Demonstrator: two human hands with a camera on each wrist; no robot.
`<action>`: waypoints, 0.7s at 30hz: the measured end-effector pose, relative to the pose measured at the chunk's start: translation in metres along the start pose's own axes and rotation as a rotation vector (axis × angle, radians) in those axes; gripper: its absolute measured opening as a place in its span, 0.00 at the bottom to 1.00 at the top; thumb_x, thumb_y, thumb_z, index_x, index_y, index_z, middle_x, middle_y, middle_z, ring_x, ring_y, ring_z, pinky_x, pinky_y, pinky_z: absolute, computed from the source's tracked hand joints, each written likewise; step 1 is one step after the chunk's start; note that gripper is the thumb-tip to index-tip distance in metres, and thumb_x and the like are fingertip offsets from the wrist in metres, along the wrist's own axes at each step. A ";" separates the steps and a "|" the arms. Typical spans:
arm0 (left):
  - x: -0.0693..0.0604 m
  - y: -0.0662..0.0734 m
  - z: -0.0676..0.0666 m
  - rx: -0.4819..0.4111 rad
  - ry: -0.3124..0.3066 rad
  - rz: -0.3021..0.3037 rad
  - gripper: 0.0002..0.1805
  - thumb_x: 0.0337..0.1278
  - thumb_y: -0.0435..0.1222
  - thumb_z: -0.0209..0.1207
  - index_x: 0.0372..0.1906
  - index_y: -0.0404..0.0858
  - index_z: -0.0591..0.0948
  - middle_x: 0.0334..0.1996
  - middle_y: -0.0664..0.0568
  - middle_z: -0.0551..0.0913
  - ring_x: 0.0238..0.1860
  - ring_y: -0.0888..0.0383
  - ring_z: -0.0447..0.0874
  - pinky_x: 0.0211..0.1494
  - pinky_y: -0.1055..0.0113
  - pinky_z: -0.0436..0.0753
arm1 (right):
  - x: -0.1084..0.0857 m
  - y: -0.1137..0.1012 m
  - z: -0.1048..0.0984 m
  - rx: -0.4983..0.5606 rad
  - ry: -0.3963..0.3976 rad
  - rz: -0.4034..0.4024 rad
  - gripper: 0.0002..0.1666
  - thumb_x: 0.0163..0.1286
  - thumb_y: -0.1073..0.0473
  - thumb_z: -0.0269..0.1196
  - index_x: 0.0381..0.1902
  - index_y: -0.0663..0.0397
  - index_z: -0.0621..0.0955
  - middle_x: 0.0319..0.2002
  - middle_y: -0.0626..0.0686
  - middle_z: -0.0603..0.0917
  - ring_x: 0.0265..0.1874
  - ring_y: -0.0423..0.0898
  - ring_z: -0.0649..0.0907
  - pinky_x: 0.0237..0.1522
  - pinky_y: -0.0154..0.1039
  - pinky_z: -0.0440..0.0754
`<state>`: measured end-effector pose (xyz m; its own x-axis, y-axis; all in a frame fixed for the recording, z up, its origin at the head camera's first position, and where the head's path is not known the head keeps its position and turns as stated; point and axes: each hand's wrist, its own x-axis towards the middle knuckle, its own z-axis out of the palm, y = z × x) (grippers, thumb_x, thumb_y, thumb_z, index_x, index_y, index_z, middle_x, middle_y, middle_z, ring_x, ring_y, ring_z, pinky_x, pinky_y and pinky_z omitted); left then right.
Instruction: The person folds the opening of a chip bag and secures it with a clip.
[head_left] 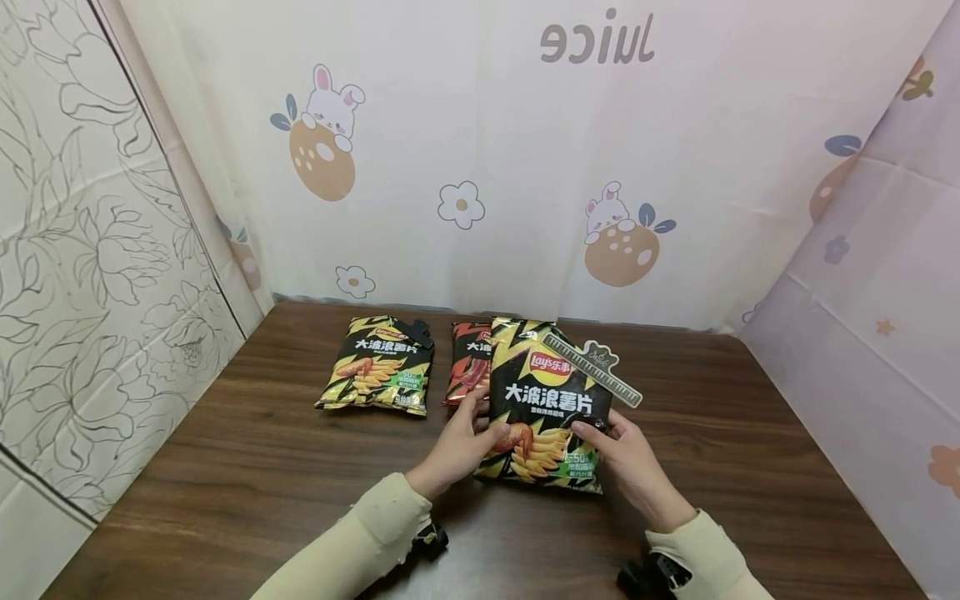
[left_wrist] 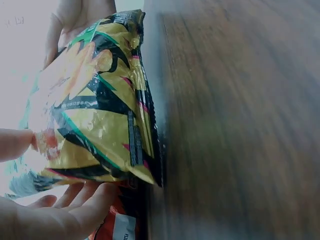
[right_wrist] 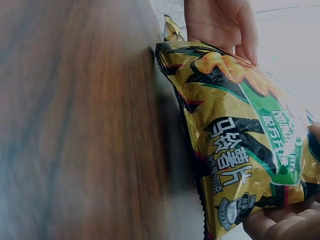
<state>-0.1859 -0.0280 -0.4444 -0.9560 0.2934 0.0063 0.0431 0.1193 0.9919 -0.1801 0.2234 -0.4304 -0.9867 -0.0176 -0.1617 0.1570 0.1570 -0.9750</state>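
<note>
A black-and-yellow bag of potato chips (head_left: 543,392) stands tilted between both hands, its printed front showing and its lower edge close to the tabletop. My left hand (head_left: 459,442) grips its left side, thumb on the front and fingers behind. On the opposite side my right hand (head_left: 633,458) holds the bag the same way. A pale sealing clip (head_left: 596,371) with ruler-like marks lies slantwise across the bag's upper right corner. In the right wrist view, the bag's bottom seam (right_wrist: 192,165) is just off the wood. What lies behind the bag is hidden.
Farther left on the brown wooden table (head_left: 247,475) lies a second black-and-yellow chip bag (head_left: 378,367) with a black clip (head_left: 418,332) on its top right corner. A red chip bag (head_left: 468,358) is partly covered by the held one. Patterned curtains (head_left: 480,167) border the table.
</note>
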 end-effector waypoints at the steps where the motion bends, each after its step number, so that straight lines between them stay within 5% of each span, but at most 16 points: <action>1: 0.001 0.000 0.001 -0.012 -0.006 0.001 0.39 0.68 0.45 0.58 0.76 0.42 0.54 0.70 0.37 0.64 0.67 0.38 0.68 0.60 0.47 0.77 | 0.000 0.000 -0.002 0.001 0.006 -0.001 0.31 0.70 0.54 0.63 0.65 0.62 0.70 0.35 0.36 0.83 0.30 0.35 0.76 0.31 0.31 0.73; 9: 0.010 0.000 0.008 0.001 -0.027 -0.008 0.36 0.69 0.40 0.57 0.76 0.42 0.56 0.71 0.37 0.63 0.68 0.39 0.67 0.60 0.48 0.78 | 0.000 -0.002 -0.014 -0.004 0.018 -0.016 0.32 0.71 0.51 0.63 0.67 0.57 0.69 0.36 0.33 0.83 0.28 0.34 0.73 0.28 0.31 0.69; 21: 0.025 0.000 0.024 0.046 -0.040 -0.003 0.35 0.68 0.36 0.58 0.75 0.44 0.59 0.70 0.38 0.66 0.66 0.41 0.70 0.61 0.47 0.77 | 0.005 0.001 -0.031 -0.007 0.050 0.008 0.37 0.71 0.45 0.61 0.70 0.55 0.66 0.39 0.31 0.81 0.37 0.32 0.79 0.39 0.31 0.78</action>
<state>-0.2029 0.0017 -0.4472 -0.9439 0.3302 -0.0026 0.0545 0.1638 0.9850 -0.1859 0.2539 -0.4276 -0.9863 0.0333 -0.1617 0.1650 0.1641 -0.9725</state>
